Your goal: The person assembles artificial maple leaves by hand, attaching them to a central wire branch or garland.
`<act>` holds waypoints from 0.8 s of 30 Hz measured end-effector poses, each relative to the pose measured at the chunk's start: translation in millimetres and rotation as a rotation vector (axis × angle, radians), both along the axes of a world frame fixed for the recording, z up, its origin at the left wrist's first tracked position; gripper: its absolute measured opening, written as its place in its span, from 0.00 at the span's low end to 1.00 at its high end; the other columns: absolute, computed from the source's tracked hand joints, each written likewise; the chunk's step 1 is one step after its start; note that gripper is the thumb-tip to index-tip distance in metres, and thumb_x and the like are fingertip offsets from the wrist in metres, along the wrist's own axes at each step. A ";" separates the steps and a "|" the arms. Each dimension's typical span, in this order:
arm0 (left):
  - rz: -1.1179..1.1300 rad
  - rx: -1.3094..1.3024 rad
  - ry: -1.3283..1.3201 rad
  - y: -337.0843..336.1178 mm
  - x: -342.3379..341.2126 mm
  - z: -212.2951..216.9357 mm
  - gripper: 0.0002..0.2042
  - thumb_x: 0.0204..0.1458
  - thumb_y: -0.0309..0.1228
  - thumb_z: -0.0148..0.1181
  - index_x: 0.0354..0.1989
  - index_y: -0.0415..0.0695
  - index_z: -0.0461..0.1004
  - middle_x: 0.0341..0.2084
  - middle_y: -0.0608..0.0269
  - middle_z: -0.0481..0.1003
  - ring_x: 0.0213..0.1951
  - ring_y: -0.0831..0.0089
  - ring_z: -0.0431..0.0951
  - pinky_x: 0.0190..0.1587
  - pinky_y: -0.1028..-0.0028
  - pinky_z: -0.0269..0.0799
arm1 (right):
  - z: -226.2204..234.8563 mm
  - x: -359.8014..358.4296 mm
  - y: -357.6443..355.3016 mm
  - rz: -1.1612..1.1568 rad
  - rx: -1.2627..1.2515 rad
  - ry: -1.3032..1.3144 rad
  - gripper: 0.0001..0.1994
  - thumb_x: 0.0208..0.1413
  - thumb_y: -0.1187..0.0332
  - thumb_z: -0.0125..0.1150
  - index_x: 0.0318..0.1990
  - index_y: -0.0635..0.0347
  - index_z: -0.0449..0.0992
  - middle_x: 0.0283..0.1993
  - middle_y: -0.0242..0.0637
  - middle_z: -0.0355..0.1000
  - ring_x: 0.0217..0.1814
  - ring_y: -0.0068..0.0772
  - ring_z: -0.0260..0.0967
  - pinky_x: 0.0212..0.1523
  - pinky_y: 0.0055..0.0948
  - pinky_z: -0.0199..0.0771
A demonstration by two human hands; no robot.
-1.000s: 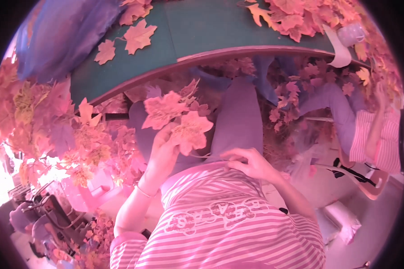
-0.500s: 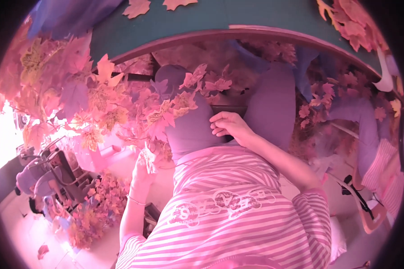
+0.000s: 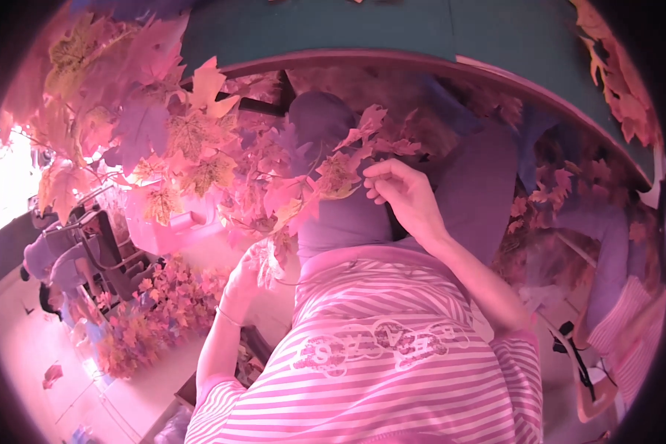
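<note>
Green table edge (image 3: 392, 55) higher; right hand (image 3: 403, 196) lifted to leaf branch (image 3: 333, 174).

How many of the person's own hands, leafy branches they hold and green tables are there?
Hands: 2, left hand and right hand
Leafy branch: 1
Green table: 1
Total: 4
</note>
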State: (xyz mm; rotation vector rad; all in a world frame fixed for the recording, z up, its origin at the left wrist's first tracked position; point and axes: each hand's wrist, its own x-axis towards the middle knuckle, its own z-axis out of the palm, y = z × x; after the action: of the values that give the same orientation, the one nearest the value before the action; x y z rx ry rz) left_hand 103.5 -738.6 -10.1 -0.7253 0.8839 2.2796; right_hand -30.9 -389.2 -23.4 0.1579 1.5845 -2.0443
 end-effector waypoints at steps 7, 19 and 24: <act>0.004 -0.043 -0.034 -18.2 18.3 -15.4 0.12 0.58 0.24 0.62 0.50 0.40 0.72 0.39 0.60 0.76 0.39 0.67 0.78 0.43 0.70 0.79 | 15.4 -0.3 -32.7 0.103 0.020 0.243 0.16 0.65 0.82 0.50 0.57 0.66 0.74 0.54 0.39 0.77 0.54 0.28 0.76 0.54 0.26 0.76; -0.027 -0.013 -0.005 -29.1 28.0 -18.8 0.16 0.58 0.30 0.66 0.51 0.39 0.72 0.42 0.57 0.80 0.43 0.67 0.83 0.48 0.68 0.82 | -25.4 4.5 -42.3 0.247 0.279 0.212 0.25 0.62 0.79 0.55 0.68 0.64 0.65 0.59 0.53 0.73 0.53 0.39 0.79 0.52 0.31 0.79; 0.011 -0.139 -0.067 -34.0 40.4 -24.9 0.15 0.58 0.30 0.66 0.51 0.39 0.73 0.41 0.58 0.79 0.41 0.68 0.82 0.46 0.70 0.82 | -1.8 22.0 -47.2 0.343 0.426 0.632 0.22 0.59 0.78 0.57 0.62 0.64 0.71 0.59 0.53 0.73 0.54 0.50 0.76 0.53 0.37 0.78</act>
State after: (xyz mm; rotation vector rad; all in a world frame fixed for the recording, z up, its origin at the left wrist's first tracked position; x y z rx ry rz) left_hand 143.9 -772.6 -35.0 -0.8644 1.0167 2.2059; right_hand -8.9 -436.4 -25.2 -0.6250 2.2242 -1.5388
